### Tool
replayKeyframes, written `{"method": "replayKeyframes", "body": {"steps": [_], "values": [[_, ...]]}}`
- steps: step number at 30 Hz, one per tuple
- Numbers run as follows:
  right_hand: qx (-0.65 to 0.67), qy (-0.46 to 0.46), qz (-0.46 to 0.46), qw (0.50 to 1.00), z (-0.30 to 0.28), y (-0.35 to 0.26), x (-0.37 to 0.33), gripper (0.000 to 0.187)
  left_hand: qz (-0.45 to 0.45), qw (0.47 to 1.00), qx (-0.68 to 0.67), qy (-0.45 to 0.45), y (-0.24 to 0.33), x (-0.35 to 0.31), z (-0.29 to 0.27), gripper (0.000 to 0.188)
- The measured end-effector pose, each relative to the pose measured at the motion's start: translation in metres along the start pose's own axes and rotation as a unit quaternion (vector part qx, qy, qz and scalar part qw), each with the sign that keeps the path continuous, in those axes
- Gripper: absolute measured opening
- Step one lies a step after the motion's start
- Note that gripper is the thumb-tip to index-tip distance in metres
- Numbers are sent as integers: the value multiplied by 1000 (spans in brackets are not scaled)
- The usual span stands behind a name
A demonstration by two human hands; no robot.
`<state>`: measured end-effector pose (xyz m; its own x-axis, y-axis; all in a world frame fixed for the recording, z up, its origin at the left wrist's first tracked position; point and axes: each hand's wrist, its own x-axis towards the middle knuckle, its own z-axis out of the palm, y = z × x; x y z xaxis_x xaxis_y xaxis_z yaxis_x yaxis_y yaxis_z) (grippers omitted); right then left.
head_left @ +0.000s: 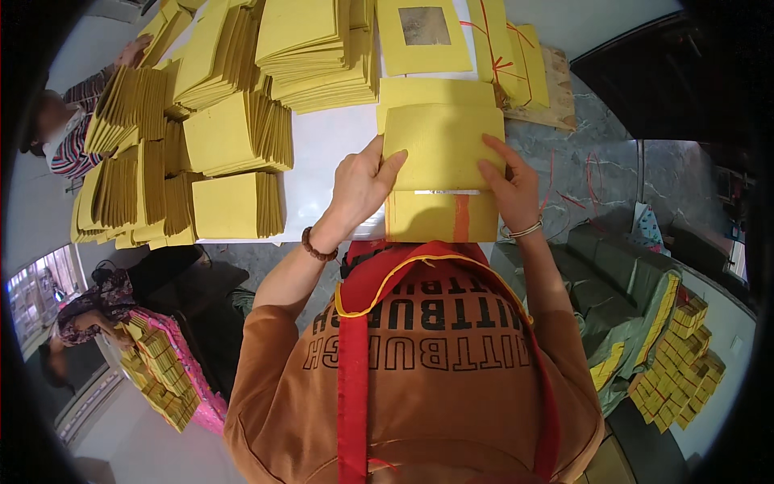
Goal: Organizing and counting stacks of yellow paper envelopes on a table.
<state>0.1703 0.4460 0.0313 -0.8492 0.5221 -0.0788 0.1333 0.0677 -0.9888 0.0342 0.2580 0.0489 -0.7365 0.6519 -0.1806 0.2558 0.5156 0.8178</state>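
A yellow folded paper piece (443, 145) lies in front of me at the table's near edge. My left hand (363, 184) is closed on its left edge, thumb on top. My right hand (513, 187) pinches the right edge, with thumb and fingers near the upper corner. Just below this piece shows more yellow paper (423, 219) with a short white strip and an orange vertical band. Another yellow sheet (435, 91) sticks out from behind its far edge. The fingers under the paper are hidden.
Stacks of folded yellow paper (230, 137) cover the left of the white table (314, 153). A yellow sheet with a grey-brown rectangle (425, 27) and red-tied bundles (516, 68) lie at the back. Co-workers are at far left (76, 133) and lower left (89, 310).
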Motion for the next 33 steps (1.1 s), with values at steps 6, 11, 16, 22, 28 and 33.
{"method": "replayKeyframes", "body": {"steps": [6, 11, 16, 22, 28, 33], "values": [[-155, 39, -22, 987, 6, -13, 2, 31, -39, 999, 7, -3, 2, 4, -2, 27], [-190, 69, -78, 976, 8, -3, 6, 29, -39, 999, -5, 2, 0, 7, 1, 27], [-128, 93, -39, 987, 14, -3, 7, 26, -57, 997, -43, -4, -6, 8, 3, 27], [-151, 102, -25, 983, 14, 4, 9, 25, -93, 985, -148, 6, -6, 5, 6, 24], [-150, 94, -12, 984, 11, 7, 12, 26, 98, 972, 85, 198, 5, 1, -6, 39], [-135, 93, -4, 987, 12, 3, 13, 27, 313, 926, 203, 63, 39, 15, 5, 41]]}}
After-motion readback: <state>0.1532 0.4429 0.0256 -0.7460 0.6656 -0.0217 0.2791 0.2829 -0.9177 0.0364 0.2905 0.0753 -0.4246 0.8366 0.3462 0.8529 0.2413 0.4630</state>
